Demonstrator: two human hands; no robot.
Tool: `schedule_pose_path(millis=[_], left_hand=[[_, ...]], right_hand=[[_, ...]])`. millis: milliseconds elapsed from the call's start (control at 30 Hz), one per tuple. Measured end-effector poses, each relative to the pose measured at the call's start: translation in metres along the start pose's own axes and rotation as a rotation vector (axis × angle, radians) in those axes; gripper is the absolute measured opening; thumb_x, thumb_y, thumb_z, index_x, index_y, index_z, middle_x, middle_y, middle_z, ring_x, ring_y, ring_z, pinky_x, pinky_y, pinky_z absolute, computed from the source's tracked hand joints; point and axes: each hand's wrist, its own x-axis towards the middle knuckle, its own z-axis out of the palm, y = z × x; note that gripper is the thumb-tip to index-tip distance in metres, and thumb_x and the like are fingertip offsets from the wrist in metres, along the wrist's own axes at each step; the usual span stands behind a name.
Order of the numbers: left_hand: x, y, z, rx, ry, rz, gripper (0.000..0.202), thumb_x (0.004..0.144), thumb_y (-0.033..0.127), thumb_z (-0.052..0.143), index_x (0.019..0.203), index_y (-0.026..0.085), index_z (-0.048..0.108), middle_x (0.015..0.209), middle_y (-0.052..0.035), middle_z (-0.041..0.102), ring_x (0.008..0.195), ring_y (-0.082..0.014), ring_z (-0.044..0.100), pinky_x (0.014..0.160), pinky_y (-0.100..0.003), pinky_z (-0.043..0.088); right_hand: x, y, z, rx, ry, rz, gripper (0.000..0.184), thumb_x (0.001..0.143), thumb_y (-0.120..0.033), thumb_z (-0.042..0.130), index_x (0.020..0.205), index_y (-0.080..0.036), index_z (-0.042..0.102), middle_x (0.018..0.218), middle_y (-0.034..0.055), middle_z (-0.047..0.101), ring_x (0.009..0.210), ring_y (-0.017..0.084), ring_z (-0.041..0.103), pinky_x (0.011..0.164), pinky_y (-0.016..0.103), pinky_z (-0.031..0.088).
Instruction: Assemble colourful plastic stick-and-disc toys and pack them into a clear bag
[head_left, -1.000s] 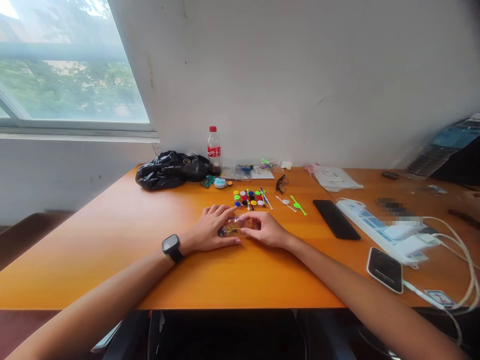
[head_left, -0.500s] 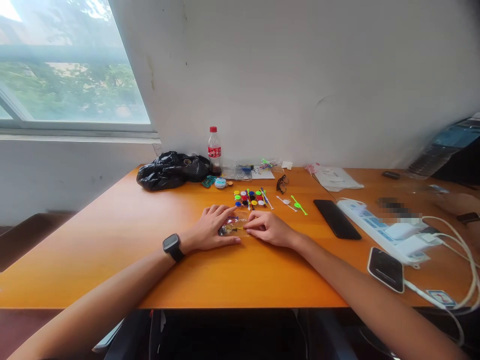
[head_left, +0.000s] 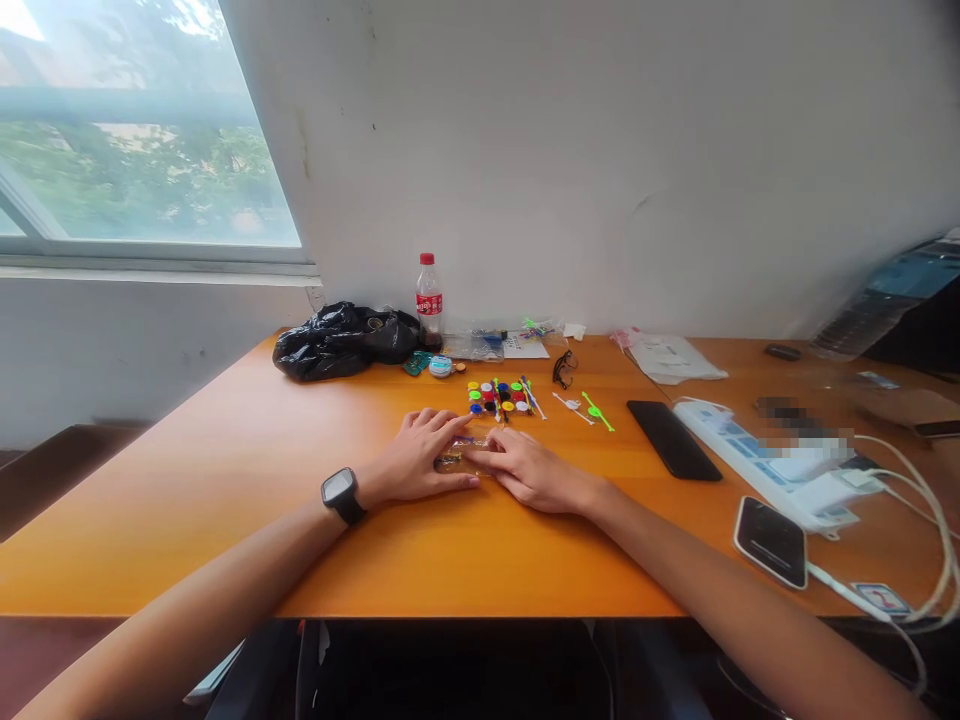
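A small clear plastic bag (head_left: 474, 444) with a few coloured pieces inside lies on the table between my two hands. My left hand (head_left: 415, 457), a dark watch on its wrist, rests flat over the bag's left side with fingers stretched. From the right, my right hand (head_left: 531, 468) reaches onto the bag, its index finger extended across the plastic; its lower fingers are partly hidden. Just beyond the hands, coloured round plastic pieces (head_left: 496, 397) sit in rows beside several thin sticks (head_left: 533, 397). A white arrow-shaped piece (head_left: 574, 406) and a green one (head_left: 598, 411) lie further right.
Along the back stand a black plastic bag (head_left: 337, 340) and a cola bottle (head_left: 429, 300). Glasses (head_left: 564, 369) lie behind the arrow pieces. To the right are a black phone (head_left: 673, 439), a white power strip (head_left: 757, 455) with cables, and a white-edged device (head_left: 771, 540).
My right hand has shifted slightly down and loosened from a pinch near the yellow piece in the bag; its index finger now stretches left over the plastic. My left hand has barely moved.
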Motion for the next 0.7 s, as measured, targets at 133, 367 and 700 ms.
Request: schedule_pose_path(millis=[133, 367, 700], left_hand=[[0.0, 0.001, -0.002, 0.004, -0.016, -0.004, 0.084, 0.09, 0.081, 0.061, 0.156, 0.031, 0.048, 0.136, -0.0129, 0.064, 0.121, -0.0359, 0.056, 0.109, -0.054, 0.041], [0.0, 0.002, -0.005, -0.046, -0.014, -0.014, 0.079, 0.097, 0.074, 0.056, 0.163, 0.033, 0.04, 0.147, -0.0113, 0.06, 0.13, -0.0354, 0.054, 0.114, -0.054, 0.04], [0.001, 0.003, -0.006, -0.105, 0.013, -0.051, 0.066, 0.107, 0.062, 0.045, 0.165, 0.031, 0.036, 0.162, -0.0098, 0.05, 0.147, -0.0326, 0.045, 0.124, -0.055, 0.035]], right_hand=[[0.0, 0.009, -0.012, 0.038, 0.106, 0.072, 0.029, 0.107, -0.027, 0.053, 0.126, -0.024, 0.075, 0.106, 0.0093, 0.069, 0.094, 0.023, 0.063, 0.088, 0.035, 0.051], [-0.02, 0.051, -0.06, -0.59, 0.231, 0.69, 0.022, 0.104, -0.03, 0.055, 0.113, -0.016, 0.069, 0.11, 0.0168, 0.072, 0.104, 0.03, 0.068, 0.083, 0.035, 0.048], [-0.049, 0.091, -0.091, -0.534, -0.095, 1.16, 0.026, 0.098, -0.025, 0.065, 0.118, -0.011, 0.074, 0.116, 0.0242, 0.074, 0.112, 0.035, 0.072, 0.092, 0.039, 0.05]])
